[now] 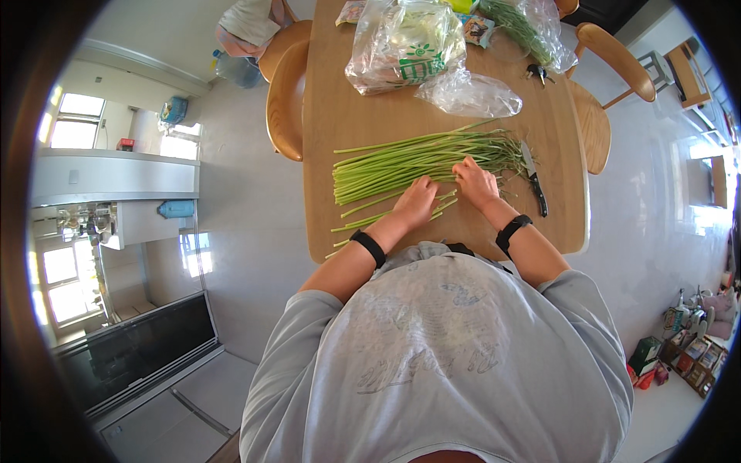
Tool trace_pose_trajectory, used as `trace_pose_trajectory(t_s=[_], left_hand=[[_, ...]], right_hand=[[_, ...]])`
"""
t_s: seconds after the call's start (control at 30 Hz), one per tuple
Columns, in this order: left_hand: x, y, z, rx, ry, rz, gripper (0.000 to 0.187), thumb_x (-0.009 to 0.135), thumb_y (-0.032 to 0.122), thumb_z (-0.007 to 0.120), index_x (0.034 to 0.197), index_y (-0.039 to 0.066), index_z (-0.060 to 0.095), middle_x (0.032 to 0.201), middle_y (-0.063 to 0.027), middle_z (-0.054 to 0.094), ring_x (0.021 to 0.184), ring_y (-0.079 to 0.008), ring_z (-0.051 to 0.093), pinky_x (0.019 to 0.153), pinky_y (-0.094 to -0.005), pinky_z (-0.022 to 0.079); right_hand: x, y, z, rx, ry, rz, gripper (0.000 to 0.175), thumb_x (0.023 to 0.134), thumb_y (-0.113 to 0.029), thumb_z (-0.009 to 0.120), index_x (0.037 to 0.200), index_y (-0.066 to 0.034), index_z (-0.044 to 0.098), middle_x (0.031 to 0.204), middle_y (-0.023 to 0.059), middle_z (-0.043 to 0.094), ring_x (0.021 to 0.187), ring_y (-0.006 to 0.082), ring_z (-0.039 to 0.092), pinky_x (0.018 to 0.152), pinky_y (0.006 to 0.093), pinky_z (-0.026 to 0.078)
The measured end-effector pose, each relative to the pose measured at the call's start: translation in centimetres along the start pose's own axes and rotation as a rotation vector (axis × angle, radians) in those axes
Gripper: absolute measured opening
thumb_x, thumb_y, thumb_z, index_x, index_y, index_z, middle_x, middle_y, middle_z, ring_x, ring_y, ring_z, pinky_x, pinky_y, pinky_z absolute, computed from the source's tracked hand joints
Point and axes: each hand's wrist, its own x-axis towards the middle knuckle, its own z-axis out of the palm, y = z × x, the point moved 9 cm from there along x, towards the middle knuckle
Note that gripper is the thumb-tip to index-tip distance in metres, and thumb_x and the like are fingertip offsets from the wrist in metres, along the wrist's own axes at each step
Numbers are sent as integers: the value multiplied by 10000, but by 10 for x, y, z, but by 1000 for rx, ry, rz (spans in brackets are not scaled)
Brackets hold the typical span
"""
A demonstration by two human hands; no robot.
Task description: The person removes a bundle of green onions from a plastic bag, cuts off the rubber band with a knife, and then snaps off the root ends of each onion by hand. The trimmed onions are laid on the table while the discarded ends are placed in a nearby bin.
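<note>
A wide bundle of green garlic scapes (393, 165) lies across the wooden table, its thin, partly dried tips (503, 147) to the right. At the bundle's near edge, my left hand (418, 201) has its fingers closed on a scape. Close beside it on the right, my right hand (477, 180) pinches at the scapes near their tip end; the fingers partly hide what they grip. Several separate scapes (362, 221) lie nearer to me, passing beneath my left hand and forearm. A knife (535, 179) with a black handle rests right of the tips, its blade pointing away from me.
Beyond the bundle are a crumpled clear plastic bag (472, 95) and a filled plastic bag (408, 49) with green print. Keys (539, 73) and bagged leafy greens (515, 29) sit at the far right of the table (324, 116). Wooden chairs (288, 101) flank it.
</note>
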Motion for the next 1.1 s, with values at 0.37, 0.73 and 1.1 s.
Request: trace_pose_trajectory(t_s=[0.37,0.73,1.1], left_hand=[[13,8,-3,162,101,-3,367,782,126,661,1135,72,573,1142,-104,530,1132,-314,463,918,-456,403],[17,7,-11,138,187,-17,199,789,138,663,972,79,613,1001,-96,552,1037,-309,498,870,-442,420],[7,30,-57,-242,391,157,70,784,38,630,835,55,584,837,-108,576,850,-312,518,764,-402,417]], right_hand=[[-8,-3,-4,45,62,-42,60,846,-128,558,904,-130,542,987,83,537,794,356,614,673,475,492],[-14,-18,-4,6,-15,-99,148,839,-72,537,979,-121,523,1032,100,539,823,367,613,693,483,487],[-30,-50,-58,342,222,-197,130,811,-11,602,930,-46,565,879,125,587,758,327,604,678,387,489]])
